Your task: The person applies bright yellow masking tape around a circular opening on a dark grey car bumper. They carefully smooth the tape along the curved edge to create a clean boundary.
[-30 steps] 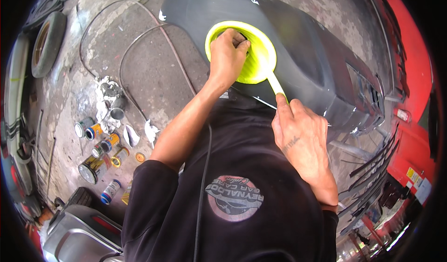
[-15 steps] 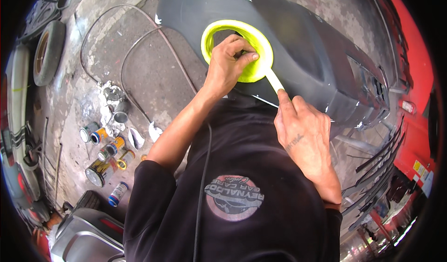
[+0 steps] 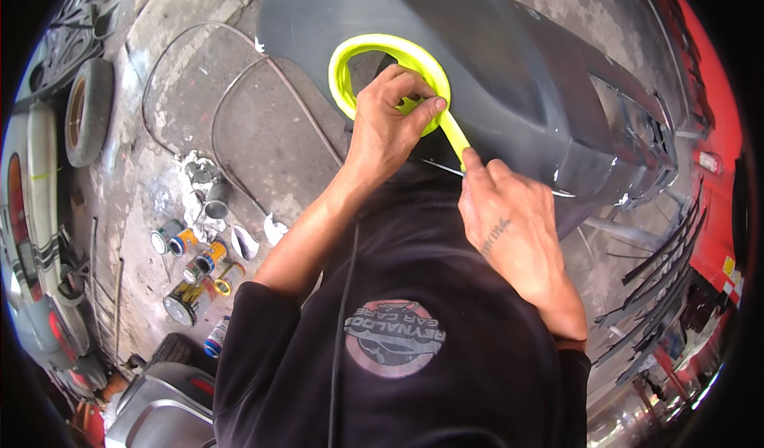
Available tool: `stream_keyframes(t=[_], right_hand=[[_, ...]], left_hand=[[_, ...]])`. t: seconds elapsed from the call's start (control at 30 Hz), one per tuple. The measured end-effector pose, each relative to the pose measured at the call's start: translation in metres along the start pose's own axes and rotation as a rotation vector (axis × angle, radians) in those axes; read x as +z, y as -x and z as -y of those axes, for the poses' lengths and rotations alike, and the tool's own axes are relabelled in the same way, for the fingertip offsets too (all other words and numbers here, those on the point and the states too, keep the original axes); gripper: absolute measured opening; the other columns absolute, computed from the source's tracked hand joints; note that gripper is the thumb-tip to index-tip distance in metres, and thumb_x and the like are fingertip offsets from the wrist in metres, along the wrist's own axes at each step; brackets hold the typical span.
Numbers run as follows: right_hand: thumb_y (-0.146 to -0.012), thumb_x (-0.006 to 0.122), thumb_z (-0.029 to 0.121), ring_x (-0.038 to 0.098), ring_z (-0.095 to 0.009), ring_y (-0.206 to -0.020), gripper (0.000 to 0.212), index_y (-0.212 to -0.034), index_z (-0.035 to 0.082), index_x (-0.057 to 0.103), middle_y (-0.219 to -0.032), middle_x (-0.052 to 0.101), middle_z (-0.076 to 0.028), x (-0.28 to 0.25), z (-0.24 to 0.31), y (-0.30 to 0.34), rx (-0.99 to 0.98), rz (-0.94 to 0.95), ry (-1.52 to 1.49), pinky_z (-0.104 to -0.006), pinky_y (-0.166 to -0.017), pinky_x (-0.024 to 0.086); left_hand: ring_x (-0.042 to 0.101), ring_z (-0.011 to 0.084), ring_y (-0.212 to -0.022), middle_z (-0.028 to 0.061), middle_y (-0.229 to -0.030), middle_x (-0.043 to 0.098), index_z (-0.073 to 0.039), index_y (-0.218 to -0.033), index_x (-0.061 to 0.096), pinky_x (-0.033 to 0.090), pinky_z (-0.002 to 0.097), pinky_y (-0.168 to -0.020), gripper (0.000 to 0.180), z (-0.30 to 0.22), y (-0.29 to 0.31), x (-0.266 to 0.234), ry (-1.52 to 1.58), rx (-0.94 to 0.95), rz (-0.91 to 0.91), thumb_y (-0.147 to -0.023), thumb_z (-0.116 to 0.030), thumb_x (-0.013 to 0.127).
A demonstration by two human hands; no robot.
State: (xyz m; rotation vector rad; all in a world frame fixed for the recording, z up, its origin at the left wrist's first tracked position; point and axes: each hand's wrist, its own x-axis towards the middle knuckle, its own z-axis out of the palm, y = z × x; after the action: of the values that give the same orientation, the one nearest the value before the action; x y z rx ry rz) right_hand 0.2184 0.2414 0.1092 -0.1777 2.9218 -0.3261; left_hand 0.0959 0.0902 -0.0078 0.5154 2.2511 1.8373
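Observation:
A dark grey car bumper lies in front of me, with a round opening in it. Bright yellow-green tape rings this opening, and a strip of it runs off the ring's lower right toward me. My left hand is closed at the ring's right side, thumb and fingers pinched on the tape near where the strip leaves it; the fingertips are partly hidden. Lower right, my right hand grips the end of the strip, index finger along it, and the strip looks taut. What lies under the right palm is hidden.
Several paint cans and crumpled white paper sit on the concrete floor at left. A thin hose curls beside the bumper. A tyre stands far left, a grey car part lower left, and a red vehicle at right.
The bumper and ring appear slightly farther left as the view shifts. My left thumb has come to the ring's right edge, and my right hand has moved a little left with the strip.

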Motion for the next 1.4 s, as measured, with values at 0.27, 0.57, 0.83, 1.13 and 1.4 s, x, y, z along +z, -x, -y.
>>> stream_keyframes(t=[0.27, 0.57, 0.83, 1.13, 1.4], right_hand=[[-0.094, 0.072, 0.004, 0.063, -0.035, -0.066, 0.034, -0.128, 0.003, 0.075, -0.083, 0.063, -0.015, -0.017, -0.019, 0.035, 0.028, -0.200, -0.373, -0.0453, -0.063, 0.051], [-0.097, 0.075, 0.006, 0.064, -0.014, -0.071, 0.037, -0.131, -0.007, 0.076, -0.090, 0.073, -0.010, -0.028, -0.089, 0.012, 0.032, -0.604, -0.786, -0.0268, -0.066, 0.049], [-0.104, 0.064, 0.008, 0.053, -0.013, -0.064, 0.044, -0.142, -0.015, 0.064, -0.081, 0.061, -0.009, 0.005, -0.128, -0.022, -0.031, -0.772, -1.410, -0.0264, -0.059, 0.043], [-0.104, 0.066, 0.010, 0.055, -0.013, -0.067, 0.045, -0.142, -0.015, 0.065, -0.081, 0.062, -0.007, 0.012, -0.129, -0.022, -0.028, -0.756, -1.187, -0.0272, -0.061, 0.042], [-0.101, 0.072, 0.006, 0.060, -0.009, -0.069, 0.040, -0.139, -0.009, 0.071, -0.084, 0.069, -0.005, 0.013, -0.121, -0.021, 0.021, -0.761, -1.142, -0.0240, -0.064, 0.045]], left_hand=[[0.071, 0.0262, -0.097, 0.0115, -0.106, 0.073, 0.001, -0.104, 0.073, 0.055, 0.0373, -0.087, 0.021, -0.005, 0.001, 0.003, -0.144, 0.046, -0.038, -0.093, -0.013, 0.083], [0.070, 0.0412, -0.112, 0.0176, -0.127, 0.071, -0.003, -0.121, 0.073, 0.058, 0.0484, -0.093, 0.048, 0.023, 0.043, 0.011, -0.379, 0.386, -0.104, -0.077, -0.005, 0.093], [0.061, 0.0441, -0.128, 0.0226, -0.142, 0.065, 0.008, -0.138, 0.065, 0.040, 0.0596, -0.121, 0.058, 0.032, 0.049, -0.005, -0.562, 0.293, 0.019, -0.093, -0.025, 0.082], [0.058, 0.0455, -0.124, 0.0265, -0.139, 0.062, 0.011, -0.139, 0.063, 0.043, 0.0535, -0.113, 0.048, 0.022, 0.026, -0.006, -0.486, 0.107, 0.064, -0.110, -0.026, 0.063], [0.061, 0.0457, -0.129, 0.0300, -0.140, 0.062, 0.014, -0.141, 0.062, 0.048, 0.0487, -0.112, 0.043, -0.002, 0.008, -0.002, -0.244, -0.179, -0.087, -0.112, -0.016, 0.055]])
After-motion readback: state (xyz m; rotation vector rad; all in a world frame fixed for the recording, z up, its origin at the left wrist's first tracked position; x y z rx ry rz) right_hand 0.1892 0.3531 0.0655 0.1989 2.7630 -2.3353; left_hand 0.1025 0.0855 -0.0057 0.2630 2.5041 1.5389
